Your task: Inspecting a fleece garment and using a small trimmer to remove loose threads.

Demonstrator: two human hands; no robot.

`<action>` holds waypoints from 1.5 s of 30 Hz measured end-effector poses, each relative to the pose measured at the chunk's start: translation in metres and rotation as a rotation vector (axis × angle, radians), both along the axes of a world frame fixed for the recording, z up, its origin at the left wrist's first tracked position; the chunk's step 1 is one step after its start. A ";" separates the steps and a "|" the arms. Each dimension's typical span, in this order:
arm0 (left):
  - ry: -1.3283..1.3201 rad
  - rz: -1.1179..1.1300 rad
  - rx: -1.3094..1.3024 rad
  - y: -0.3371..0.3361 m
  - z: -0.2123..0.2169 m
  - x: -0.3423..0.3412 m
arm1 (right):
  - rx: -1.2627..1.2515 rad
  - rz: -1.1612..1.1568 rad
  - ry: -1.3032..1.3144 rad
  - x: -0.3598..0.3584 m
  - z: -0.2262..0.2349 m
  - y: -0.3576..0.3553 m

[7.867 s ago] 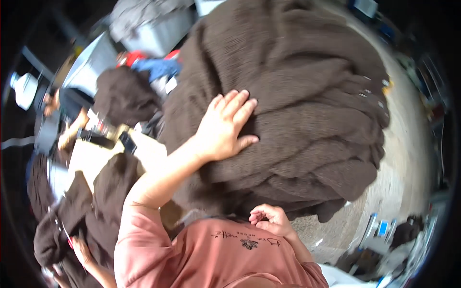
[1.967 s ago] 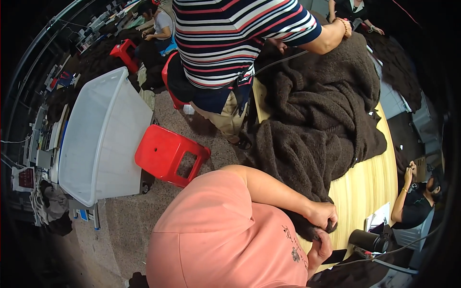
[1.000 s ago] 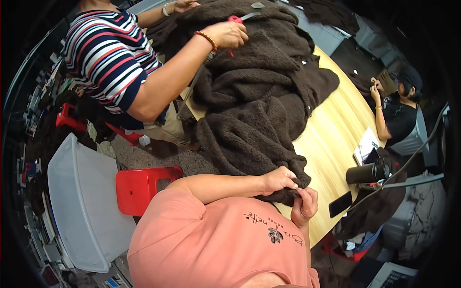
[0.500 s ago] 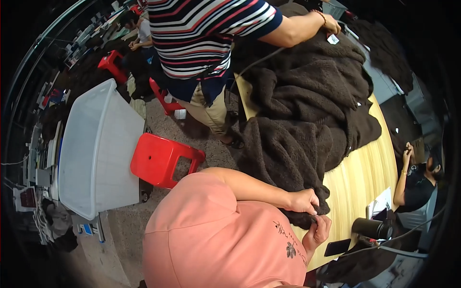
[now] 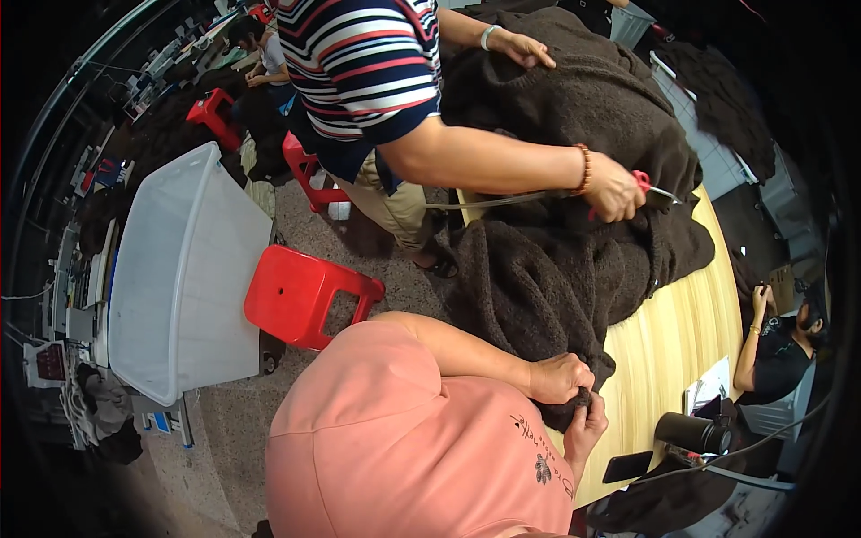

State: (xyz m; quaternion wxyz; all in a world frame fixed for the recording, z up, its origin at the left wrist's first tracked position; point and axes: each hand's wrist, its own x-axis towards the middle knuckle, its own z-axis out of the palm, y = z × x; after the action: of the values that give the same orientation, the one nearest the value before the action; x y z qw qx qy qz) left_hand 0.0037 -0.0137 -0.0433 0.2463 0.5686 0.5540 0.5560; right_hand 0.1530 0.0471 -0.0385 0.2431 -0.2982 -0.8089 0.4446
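Dark brown knit garment [image 5: 556, 269] long axis along yellow table [image 5: 682, 341]; near hem pinched by left hand [image 5: 558, 378] and right hand [image 5: 587, 429] fingers

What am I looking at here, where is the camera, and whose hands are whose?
The picture comes from a wide fisheye camera worn on a person's head and looking down, so edges bend near the rim. The pink shirt at the bottom belongs to the wearer. Their left hand and right hand both grip the edge of a dark brown knitted garment, which lies heaped on a yellow wooden table. The person in the striped shirt is a co-worker; one of their hands holds red-handled scissors over the same knitwear. On the floor stand a red plastic stool and a big white plastic tub. A dark cylindrical flask lies on the table's near end.
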 end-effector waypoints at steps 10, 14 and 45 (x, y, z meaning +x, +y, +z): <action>0.366 0.140 0.280 0.002 0.002 -0.008 | 0.264 -0.095 0.093 -0.015 -0.006 0.009; -0.167 0.051 -0.069 0.007 0.025 -0.010 | 0.242 -0.048 0.191 -0.012 0.014 0.009; 0.274 -0.025 -0.028 0.020 0.020 -0.002 | -0.391 -0.509 0.639 0.025 0.022 0.021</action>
State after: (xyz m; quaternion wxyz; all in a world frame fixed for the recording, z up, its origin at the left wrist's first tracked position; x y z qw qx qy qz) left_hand 0.0016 0.0066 -0.0232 0.1832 0.6424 0.5832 0.4623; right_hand 0.1785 0.0682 -0.0168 0.5212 -0.3761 -0.4948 0.5849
